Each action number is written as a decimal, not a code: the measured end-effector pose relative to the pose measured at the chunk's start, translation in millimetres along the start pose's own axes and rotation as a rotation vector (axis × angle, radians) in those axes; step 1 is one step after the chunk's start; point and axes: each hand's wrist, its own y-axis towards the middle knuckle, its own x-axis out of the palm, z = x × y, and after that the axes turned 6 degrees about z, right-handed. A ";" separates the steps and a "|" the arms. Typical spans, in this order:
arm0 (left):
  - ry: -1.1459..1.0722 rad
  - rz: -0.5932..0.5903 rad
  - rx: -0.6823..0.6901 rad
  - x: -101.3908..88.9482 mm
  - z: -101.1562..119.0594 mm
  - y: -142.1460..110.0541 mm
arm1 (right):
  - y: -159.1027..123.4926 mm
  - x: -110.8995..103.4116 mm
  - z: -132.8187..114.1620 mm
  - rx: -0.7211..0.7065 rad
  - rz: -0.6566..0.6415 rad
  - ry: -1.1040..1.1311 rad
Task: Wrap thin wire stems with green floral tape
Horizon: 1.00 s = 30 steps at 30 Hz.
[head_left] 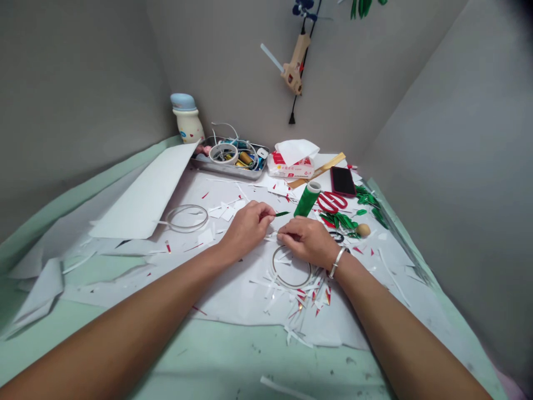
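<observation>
My left hand point(251, 223) is closed in a pinch, with a small dark green leaf-shaped piece point(282, 214) sticking out from its fingertips toward the right. Close beside it, my right hand point(307, 238) has its thumb and fingers pressed together; a bit of white shows at the tips, but what they grip is too small to make out. Just behind the right hand stands a spool of green thread point(306, 201), tilted slightly. Below that hand a thin ring point(273, 265) lies among white paper scraps; its upper edge is partly hidden.
Red-handled scissors point(333, 202), green leaf pieces point(342, 220), a wooden ball point(363, 230) and a phone point(343, 181) lie to the right. Behind are a tissue pack point(290, 166) and a metal tray point(233, 169) of spools. White card point(141, 194) and coiled wire point(187, 228) lie left. A glue gun point(295, 66) hangs above.
</observation>
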 end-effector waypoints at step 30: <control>-0.073 -0.075 0.118 -0.4 5.3 0.9 | 0.9 -1.8 18.7 0.143 0.150 0.135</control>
